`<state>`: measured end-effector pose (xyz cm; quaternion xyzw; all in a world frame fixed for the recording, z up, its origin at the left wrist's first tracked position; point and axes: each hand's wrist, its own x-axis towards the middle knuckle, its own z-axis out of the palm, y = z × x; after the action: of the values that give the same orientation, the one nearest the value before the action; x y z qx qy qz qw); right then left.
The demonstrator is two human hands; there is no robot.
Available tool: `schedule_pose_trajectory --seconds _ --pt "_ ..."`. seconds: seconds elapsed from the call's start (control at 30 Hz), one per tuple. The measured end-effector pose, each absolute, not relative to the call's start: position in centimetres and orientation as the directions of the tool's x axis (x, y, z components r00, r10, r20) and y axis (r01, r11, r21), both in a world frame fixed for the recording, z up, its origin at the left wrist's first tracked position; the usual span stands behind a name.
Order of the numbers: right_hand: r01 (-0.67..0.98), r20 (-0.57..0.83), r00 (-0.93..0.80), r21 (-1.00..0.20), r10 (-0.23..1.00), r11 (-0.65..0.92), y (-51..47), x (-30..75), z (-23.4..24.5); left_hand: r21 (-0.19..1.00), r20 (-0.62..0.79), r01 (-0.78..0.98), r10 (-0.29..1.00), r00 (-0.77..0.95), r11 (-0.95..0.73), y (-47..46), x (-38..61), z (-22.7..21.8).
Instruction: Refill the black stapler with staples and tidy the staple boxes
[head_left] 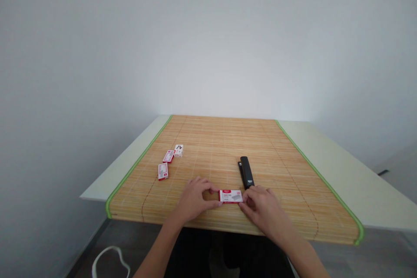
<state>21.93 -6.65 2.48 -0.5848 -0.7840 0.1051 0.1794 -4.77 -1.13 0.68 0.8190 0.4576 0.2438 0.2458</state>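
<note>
A small red-and-white staple box (230,196) lies on the bamboo mat (293,182) near its front edge. My left hand (194,200) pinches the box's left end with thumb and fingers. My right hand (263,209) pinches its right end. A black stapler (246,172) lies on the mat just behind my right hand, pointing away from me.
Three more small red-and-white boxes (163,171) (168,156) (178,150) lie at the mat's left side. The mat has green edging and covers a pale table (358,173) against a white wall. A white loop (109,258) shows on the floor at lower left.
</note>
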Motion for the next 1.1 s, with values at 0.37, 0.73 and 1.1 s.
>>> schedule_pose_trajectory --seconds 0.37,0.73,1.1 --pt "0.893 0.178 -0.208 -0.367 0.962 0.261 -7.4 19.5 2.6 0.623 0.17 0.63 0.866 0.471 -0.464 -1.3 -4.6 0.9" --pt "0.718 0.282 -0.133 -0.634 0.95 0.288 -1.4 29.0 2.3 0.668 0.152 0.512 0.773 0.616 -0.54 0.0 -4.9 1.4" --pt "0.667 0.249 -0.321 -0.626 0.914 0.405 0.7 29.6 -0.7 0.611 0.228 0.466 0.706 0.671 -0.64 1.0 -1.7 1.2"
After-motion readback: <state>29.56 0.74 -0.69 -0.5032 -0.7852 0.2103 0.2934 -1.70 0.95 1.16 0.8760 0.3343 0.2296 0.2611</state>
